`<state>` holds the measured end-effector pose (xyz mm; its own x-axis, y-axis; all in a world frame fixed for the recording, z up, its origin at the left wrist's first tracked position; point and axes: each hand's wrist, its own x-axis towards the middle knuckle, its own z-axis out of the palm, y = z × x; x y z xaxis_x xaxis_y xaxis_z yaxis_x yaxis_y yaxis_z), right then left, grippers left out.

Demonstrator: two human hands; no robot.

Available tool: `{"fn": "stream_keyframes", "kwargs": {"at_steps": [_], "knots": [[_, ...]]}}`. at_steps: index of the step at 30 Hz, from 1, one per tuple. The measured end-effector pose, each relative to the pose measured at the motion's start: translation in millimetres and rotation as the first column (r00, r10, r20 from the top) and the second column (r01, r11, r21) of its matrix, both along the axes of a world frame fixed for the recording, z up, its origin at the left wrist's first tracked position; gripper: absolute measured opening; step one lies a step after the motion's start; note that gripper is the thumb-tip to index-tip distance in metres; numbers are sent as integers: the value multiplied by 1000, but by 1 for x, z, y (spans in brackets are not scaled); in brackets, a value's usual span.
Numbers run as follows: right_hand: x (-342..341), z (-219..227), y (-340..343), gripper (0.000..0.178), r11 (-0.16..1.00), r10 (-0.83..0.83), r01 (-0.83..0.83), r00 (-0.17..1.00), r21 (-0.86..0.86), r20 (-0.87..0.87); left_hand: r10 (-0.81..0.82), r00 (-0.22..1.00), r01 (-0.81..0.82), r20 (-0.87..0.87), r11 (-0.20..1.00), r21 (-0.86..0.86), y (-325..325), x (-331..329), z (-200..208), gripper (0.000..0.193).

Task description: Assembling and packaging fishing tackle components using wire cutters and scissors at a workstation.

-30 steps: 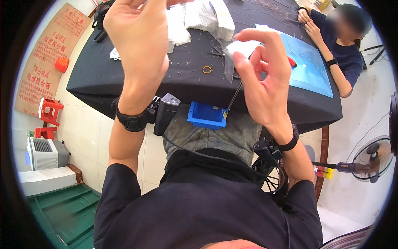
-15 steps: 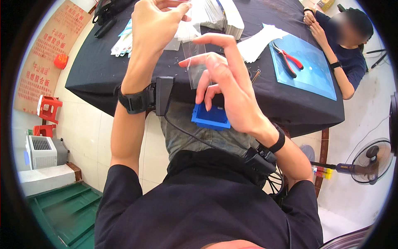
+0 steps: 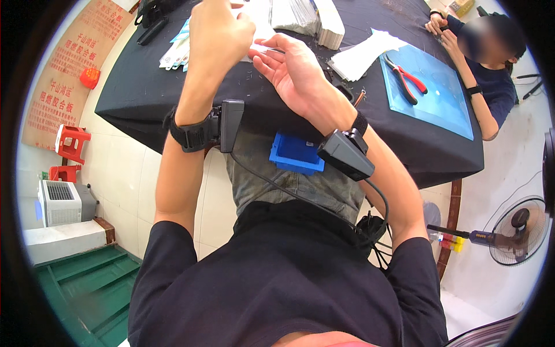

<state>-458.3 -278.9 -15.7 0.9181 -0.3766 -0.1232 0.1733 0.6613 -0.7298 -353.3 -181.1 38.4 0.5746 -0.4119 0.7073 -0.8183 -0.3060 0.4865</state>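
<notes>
My left hand point(image 3: 222, 36) is raised at the far edge of the view above the black-covered table, its fingers curled closed. Whatever it grips is hidden behind the hand. My right hand point(image 3: 298, 75) is just to its right with the palm turned up. Its thumb and forefinger come together at a thin pale edge point(image 3: 259, 48), too small to name, while the other fingers curl loosely. Stacks of white paper-like pieces point(image 3: 295, 16) lie beyond the hands, and pale printed cards point(image 3: 176, 49) lie left of my left hand.
A fan of white strips point(image 3: 361, 55) lies to the right, beside red-handled pliers point(image 3: 407, 84) on a blue sheet point(image 3: 439, 104). A blue tray point(image 3: 296, 155) is at my lap below the table edge. Another person point(image 3: 488, 75) sits at the right. A standing fan point(image 3: 514, 231) is behind.
My right hand has moved up and away from me, turning palm up and closing in beside my left hand. The clear plastic sleeve that hung between the hands no longer shows.
</notes>
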Motion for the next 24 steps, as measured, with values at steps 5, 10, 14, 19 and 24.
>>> {"fn": "stream_keyframes", "kwargs": {"at_steps": [5, 10, 14, 19, 24], "knots": [[-14, 8, 1, 23, 1000, -13, 15, 995, -17, 95, -210, 975, 168, 76, 914, 370, 3, 2, -20, 30], [-34, 13, 10, 34, 985, -20, 37, 994, -167, 105, -149, 980, 40, 132, 797, 603, 5, 7, -29, 33], [-65, 11, 23, 33, 858, -94, 124, 992, -498, 84, -95, 995, 74, -5, 740, 669, -1, 10, -29, 35], [-127, 15, 35, 14, 607, 375, -400, 906, -687, -195, -88, 995, 42, 37, 753, 657, -5, 17, -36, 37], [-129, -18, 38, 7, 277, 564, -488, 780, -828, -271, -142, 965, -4, 222, 836, 549, 4, -14, -29, 35]]}}
